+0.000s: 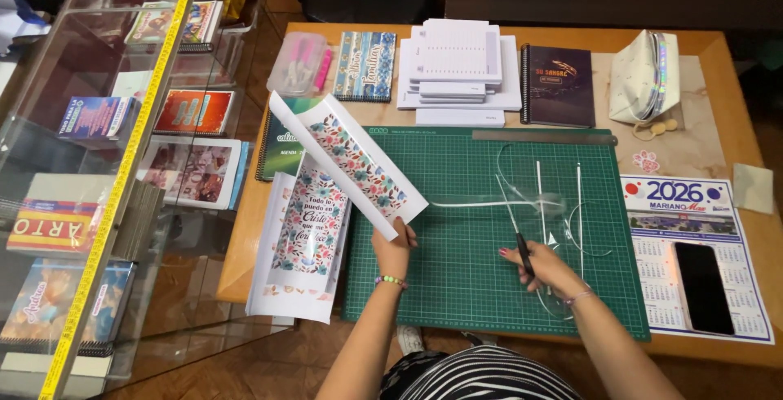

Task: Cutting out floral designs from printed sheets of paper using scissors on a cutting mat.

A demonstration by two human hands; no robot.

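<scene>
Head view: left hand (394,247) pinches the lower corner of a floral sheet (351,163), lifted & tilted over the left edge of the green mat (457,269); right hand (545,268) is closed on a black-handled knife (515,233), tip toward the thin white strips (540,196) lying on the mat just above it; hands apart, sheet left of both, strips w/ the right one. More printed sheets (306,237) lie flat left of the mat; steel ruler (545,137) along its top edge; notepads (457,66) & dark notebook (558,86) beyond; calendar (693,253) w/ phone (703,287) at right.
</scene>
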